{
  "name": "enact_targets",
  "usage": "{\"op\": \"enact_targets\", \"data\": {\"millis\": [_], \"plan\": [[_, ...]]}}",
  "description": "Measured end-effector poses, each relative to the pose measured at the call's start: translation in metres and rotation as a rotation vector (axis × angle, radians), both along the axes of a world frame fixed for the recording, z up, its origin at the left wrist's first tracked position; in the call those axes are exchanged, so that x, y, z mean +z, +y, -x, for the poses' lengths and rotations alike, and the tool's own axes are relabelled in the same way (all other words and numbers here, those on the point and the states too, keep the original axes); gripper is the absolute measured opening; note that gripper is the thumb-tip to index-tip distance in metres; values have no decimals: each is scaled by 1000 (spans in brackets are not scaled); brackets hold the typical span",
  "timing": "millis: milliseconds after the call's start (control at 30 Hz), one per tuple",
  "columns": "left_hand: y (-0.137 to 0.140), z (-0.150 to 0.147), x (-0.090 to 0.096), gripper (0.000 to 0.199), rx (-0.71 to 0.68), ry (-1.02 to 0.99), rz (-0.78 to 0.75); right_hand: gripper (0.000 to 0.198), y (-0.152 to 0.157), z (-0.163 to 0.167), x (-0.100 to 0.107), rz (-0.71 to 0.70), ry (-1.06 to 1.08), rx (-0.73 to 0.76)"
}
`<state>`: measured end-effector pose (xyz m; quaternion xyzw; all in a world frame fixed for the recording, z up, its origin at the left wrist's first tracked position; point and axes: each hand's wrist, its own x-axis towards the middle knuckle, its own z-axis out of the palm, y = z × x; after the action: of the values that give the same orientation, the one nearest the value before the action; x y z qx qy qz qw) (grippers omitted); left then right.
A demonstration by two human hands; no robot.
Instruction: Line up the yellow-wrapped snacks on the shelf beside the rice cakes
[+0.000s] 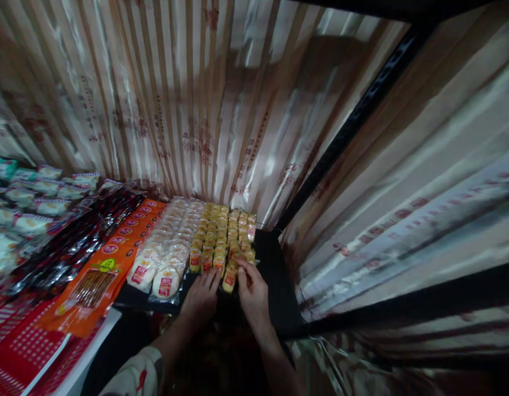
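Observation:
Small yellow snack packets [219, 242] with red labels stand in tight rows on a black shelf [275, 258]. My left hand [200, 297] rests against the front ends of these rows, fingers stretched out and touching the packets. My right hand [253, 291] is at the right-hand rows, its thumb and fingers closed around a small packet that they partly hide. Just left of those fingertips, one yellow packet [229, 278] sits farther forward than its neighbours. Two rows of clear-wrapped round white crackers [167, 281] lie left of my left hand.
Orange snack bags [95, 280] overlap beside the crackers. Farther left are dark shiny packets [81, 236], white-and-green packets [32, 223] and a red perforated basket [27, 341]. Printed plastic sheeting [205, 110] hangs behind, and a black frame post [345, 132] slants along the right.

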<state>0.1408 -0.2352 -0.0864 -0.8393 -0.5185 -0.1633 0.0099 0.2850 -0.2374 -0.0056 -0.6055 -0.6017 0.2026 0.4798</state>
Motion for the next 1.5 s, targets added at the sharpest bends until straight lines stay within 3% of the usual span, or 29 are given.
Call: {"op": "enact_targets", "data": {"millis": [167, 300, 433, 767, 1067, 1500], "plan": [[-1, 2, 0, 58, -14, -30, -36, 38, -43, 19, -21, 86, -201, 11], [-1, 4, -6, 55, -36, -48, -88, 43, -42, 26, -27, 209, -328, 5], [1, 4, -12, 49, -35, -73, -153, 45, -32, 32, -26, 267, -309, -9], [4, 5, -14, 44, -42, -97, -166, 50, -3, 47, -39, 225, -153, -76], [4, 3, -14, 43, -38, -51, -206, 65, 5, 47, -52, 188, -65, -147], [7, 7, -20, 47, -64, -17, -220, 66, 17, 52, -50, 158, -50, -229]]}}
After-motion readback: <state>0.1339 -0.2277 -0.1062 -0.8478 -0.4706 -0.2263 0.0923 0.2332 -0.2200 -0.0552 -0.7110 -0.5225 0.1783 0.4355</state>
